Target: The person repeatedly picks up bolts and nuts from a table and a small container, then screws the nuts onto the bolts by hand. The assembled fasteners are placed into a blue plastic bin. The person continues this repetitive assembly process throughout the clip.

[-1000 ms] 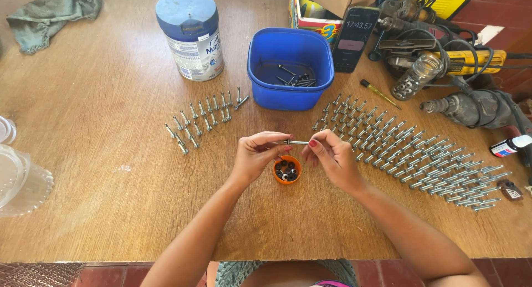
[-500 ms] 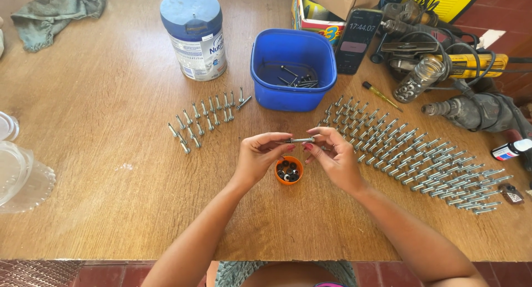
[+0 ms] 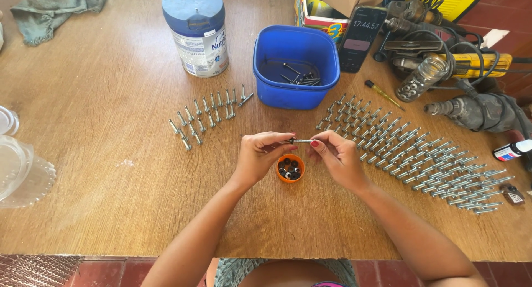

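Pinching a single screw (image 3: pixel 302 141) between them, both hands sit near the centre of the wooden table (image 3: pixel 111 198), the screw lying level just above a small orange cap (image 3: pixel 290 168) filled with dark little washers or nuts. The left hand (image 3: pixel 260 157) grips the head end with thumb and fingertips closed on it, and the right hand (image 3: pixel 335 159) clenches the shank end the same way, red-painted nails showing. At twelve o'clock from the hands stands a blue plastic tub (image 3: pixel 296 65) with a few loose screws in its bottom. At ten o'clock a short double row of upright screws (image 3: pixel 208 118) lies on the wood, and farther off in that direction stands a round tin with a blue lid (image 3: pixel 195 32). From two to three o'clock a wide band of many more screws (image 3: pixel 415 157) runs in tidy rows toward the table's edge. Beyond it, at one to two o'clock, are a phone (image 3: pixel 361 37), a yellow-handled screwdriver (image 3: pixel 383 95), a small jar (image 3: pixel 418 79) and a heap of power drills (image 3: pixel 471 87) with cables. A crumpled green cloth (image 3: pixel 55 10) lies at eleven o'clock, and clear plastic containers (image 3: pixel 19 168) rest at nine o'clock.
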